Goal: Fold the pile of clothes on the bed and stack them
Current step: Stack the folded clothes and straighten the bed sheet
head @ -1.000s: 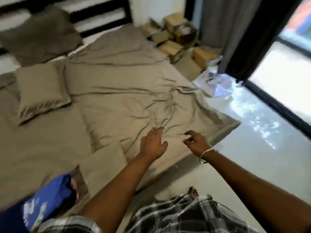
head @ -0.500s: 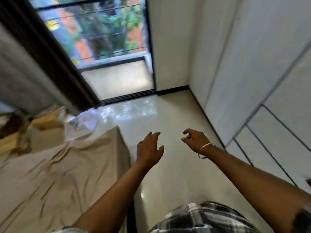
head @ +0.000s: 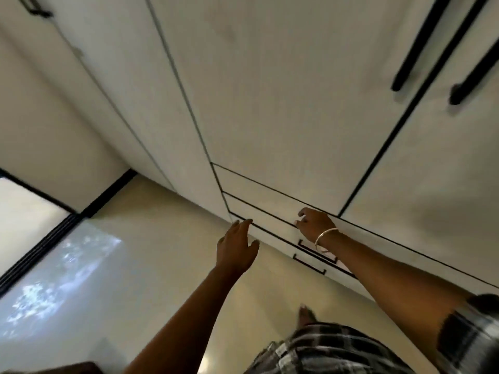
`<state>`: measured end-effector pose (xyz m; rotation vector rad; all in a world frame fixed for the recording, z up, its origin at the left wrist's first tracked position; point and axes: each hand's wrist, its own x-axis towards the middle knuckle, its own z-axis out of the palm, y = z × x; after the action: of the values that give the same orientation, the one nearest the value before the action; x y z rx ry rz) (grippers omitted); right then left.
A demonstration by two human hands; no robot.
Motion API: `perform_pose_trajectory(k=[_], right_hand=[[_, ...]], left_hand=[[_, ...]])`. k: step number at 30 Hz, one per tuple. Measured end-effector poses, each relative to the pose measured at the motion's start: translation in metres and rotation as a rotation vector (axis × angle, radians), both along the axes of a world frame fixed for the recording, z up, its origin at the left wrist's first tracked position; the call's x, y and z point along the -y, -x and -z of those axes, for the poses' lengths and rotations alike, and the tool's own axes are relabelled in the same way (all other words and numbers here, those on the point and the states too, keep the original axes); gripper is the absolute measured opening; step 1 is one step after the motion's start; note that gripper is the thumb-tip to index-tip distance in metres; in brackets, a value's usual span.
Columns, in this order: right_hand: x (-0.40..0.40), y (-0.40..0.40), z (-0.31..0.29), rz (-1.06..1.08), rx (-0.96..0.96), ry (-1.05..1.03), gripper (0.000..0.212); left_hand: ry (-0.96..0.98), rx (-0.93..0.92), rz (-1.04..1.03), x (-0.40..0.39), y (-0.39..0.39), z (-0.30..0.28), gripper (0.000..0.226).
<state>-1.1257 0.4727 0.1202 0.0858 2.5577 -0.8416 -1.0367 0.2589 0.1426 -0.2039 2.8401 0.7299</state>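
Observation:
No clothes and no bed surface show in the head view. My left hand (head: 237, 248) is held out in the air with straight, relaxed fingers and holds nothing. My right hand (head: 314, 224), with a metal bangle on the wrist, is stretched out in front of the white wardrobe's (head: 270, 103) lower drawers (head: 264, 209), its fingers loosely curled and empty. Whether it touches the drawer front, I cannot tell.
The wardrobe fills the upper and right part of the view, with long black door handles (head: 421, 44) at the top right and small drawer handles (head: 310, 263) low down. A shiny floor (head: 162, 252) lies below, a glass door (head: 24, 206) at the left. My foot (head: 306, 314) stands near the drawers.
The view has swung right, from the bed past the window to the wardrobe. Both hands stay out in front and empty, now close to the drawers.

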Motion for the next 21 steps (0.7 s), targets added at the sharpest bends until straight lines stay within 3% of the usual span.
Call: perform_pose_trajectory(k=[8, 14, 17, 21], right_hand=[[-0.074, 0.037, 0.06, -0.021, 0.24, -0.129, 0.054], [-0.081, 0.033, 0.094, -0.01, 0.446, -0.185, 0.064], [-0.084, 0.03, 0.108, -0.027, 0.482, -0.264, 0.078], [-0.083, 0.024, 0.113, -0.002, 0.446, -0.296, 0.076]], left_hand=[[-0.013, 0.163, 0.25, -0.102, 0.078, 0.023, 0.064], [0.036, 0.269, 0.334, -0.11, 0.11, 0.043, 0.064], [0.084, 0.263, 0.418, -0.105, 0.122, 0.054, 0.061], [0.149, 0.215, 0.579, -0.099, 0.129, 0.075, 0.059]])
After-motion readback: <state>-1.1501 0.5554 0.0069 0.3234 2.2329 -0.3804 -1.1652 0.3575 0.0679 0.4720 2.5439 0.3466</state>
